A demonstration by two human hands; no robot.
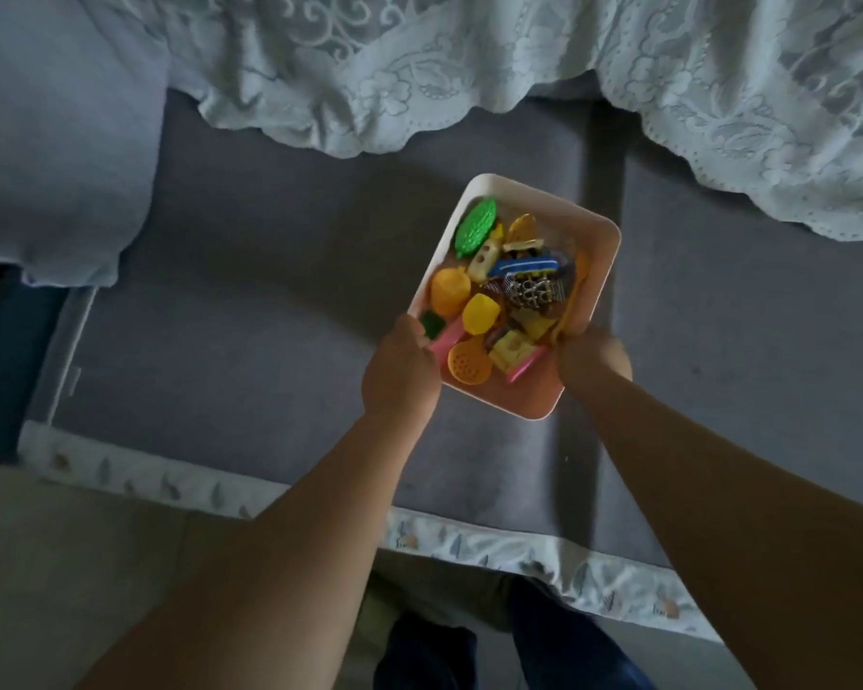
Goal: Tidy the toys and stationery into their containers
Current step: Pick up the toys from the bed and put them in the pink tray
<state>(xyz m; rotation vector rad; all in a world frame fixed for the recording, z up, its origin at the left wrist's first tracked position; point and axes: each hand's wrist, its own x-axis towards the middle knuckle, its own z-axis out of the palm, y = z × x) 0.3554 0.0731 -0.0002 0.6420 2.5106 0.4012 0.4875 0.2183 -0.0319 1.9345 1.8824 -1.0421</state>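
A pale pink rectangular tray [600,251] sits over the grey bed surface, filled with plastic toys. Among them are a green leaf-shaped piece [475,227], an orange cup-like piece [448,291], a yellow piece [480,313], a blue piece [524,265] and an orange strainer [468,363]. My left hand [400,375] grips the tray's near left edge. My right hand [594,358] grips its near right edge, fingers curled over the rim. Whether the tray rests on the bed or is lifted, I cannot tell.
A white lace cover [419,67] lies bunched across the far side of the bed. A pale pillow [56,141] is at the left. The bed's patterned front edge [469,540] runs below my arms, with floor and my legs beneath.
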